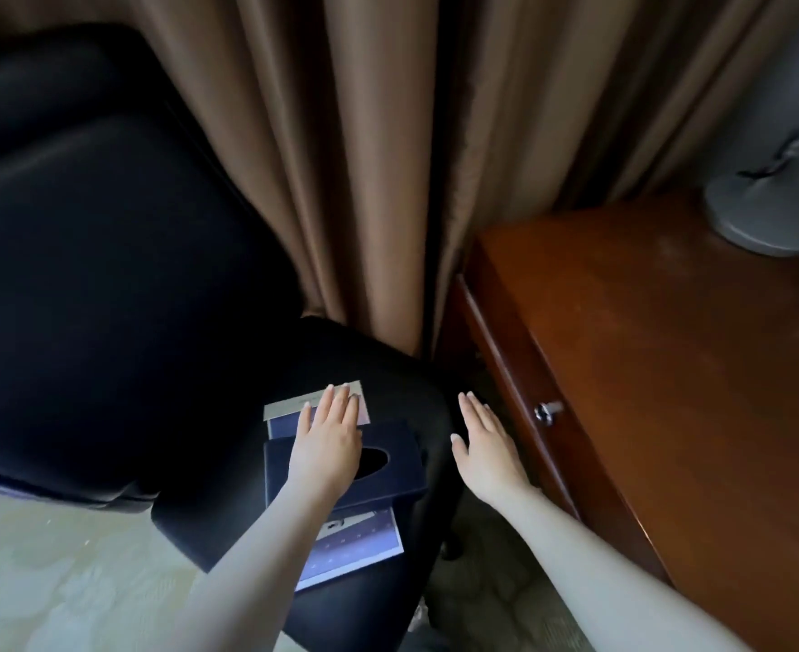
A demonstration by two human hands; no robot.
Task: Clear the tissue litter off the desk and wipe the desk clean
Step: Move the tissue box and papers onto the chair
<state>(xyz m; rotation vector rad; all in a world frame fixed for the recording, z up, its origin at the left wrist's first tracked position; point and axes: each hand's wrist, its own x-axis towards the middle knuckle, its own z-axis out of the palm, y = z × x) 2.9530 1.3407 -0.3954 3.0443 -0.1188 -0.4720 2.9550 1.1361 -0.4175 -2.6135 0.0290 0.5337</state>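
Left hand (327,440) flat, fingers straight, resting on the tissue box (345,468) lower centre; right hand (484,444) open too, hovering off the chair (106,275) edge, holding nothing. Box sits on booklets (355,548) on the chair seat, not on the desk (670,369). No tissue litter or cloth in view. Desk top at right looks smudgy. My read: box parked, let go gently so the stack doesn't slide off the seat edge. Gap between chair and desk is tight; knob (548,411) sticks out near the right hand. Lamp base (759,218) upper right blocks wiping there.
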